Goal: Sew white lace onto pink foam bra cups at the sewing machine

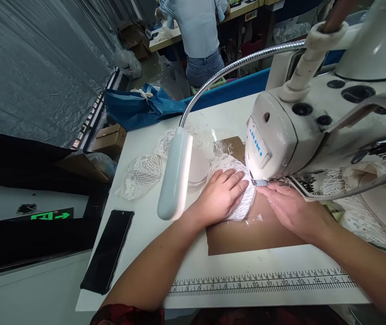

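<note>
A white lace bra cup (245, 205) lies under the needle area of the sewing machine (270, 131). My left hand (222, 194) rests on the cup with its fingers stretched out, pressing it from above. Close to the metal presser foot (259, 183), my right hand (289, 207) has its thumb and fingers pressed together at the cup's right edge; what is between them is hidden. Brown cardboard (247, 237) covers the machine bed beneath both hands. Left of the cup are a smooth pale cup (198, 166) and a loose lace piece (142, 176).
A lamp (174, 176) on a bendy metal neck hangs over my left forearm. A black phone (108, 250) lies at the table's left edge, and a printed ruler (260, 282) runs along the front. More lace pieces (358, 212) sit at right. Another person (198, 36) sits ahead.
</note>
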A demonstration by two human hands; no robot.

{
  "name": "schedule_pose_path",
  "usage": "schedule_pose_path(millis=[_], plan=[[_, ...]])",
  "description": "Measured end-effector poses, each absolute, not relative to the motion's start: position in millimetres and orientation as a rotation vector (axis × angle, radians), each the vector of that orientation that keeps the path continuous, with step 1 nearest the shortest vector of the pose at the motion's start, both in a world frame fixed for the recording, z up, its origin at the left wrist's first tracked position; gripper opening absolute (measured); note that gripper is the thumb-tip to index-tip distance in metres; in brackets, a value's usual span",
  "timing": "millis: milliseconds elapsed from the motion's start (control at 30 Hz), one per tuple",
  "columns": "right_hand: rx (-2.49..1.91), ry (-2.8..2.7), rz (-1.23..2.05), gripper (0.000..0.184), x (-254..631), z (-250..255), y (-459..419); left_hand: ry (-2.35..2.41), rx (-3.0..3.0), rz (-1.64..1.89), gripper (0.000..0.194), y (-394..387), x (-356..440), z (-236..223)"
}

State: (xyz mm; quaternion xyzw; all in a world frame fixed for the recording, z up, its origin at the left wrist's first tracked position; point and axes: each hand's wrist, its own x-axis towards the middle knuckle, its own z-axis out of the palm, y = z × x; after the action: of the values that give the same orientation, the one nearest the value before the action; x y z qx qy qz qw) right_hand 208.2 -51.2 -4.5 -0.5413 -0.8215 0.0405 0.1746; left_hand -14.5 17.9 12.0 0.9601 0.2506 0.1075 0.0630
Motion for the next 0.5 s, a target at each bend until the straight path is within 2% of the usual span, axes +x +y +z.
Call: schedule_pose_path(millis=[167, 267, 500], plan=[[-1.545, -2.289, 0.022, 0.038, 207.6, 1.9, -50.7, 0.718, 2.807, 0.335, 0.040, 7.3, -15.3, 19.7], [-1.513, -2.312, -0.011, 0.038, 207.4, 1.7, -50.9, 0.810, 2.768, 0.301, 0.030, 3.1, -12.7, 18.8], [-1.488, -2.275, 0.124, 0.038, 210.7, -7.1, -50.5, 0.791, 2.599, 0.335, 0.030, 10.4, -12.6, 21.1]])
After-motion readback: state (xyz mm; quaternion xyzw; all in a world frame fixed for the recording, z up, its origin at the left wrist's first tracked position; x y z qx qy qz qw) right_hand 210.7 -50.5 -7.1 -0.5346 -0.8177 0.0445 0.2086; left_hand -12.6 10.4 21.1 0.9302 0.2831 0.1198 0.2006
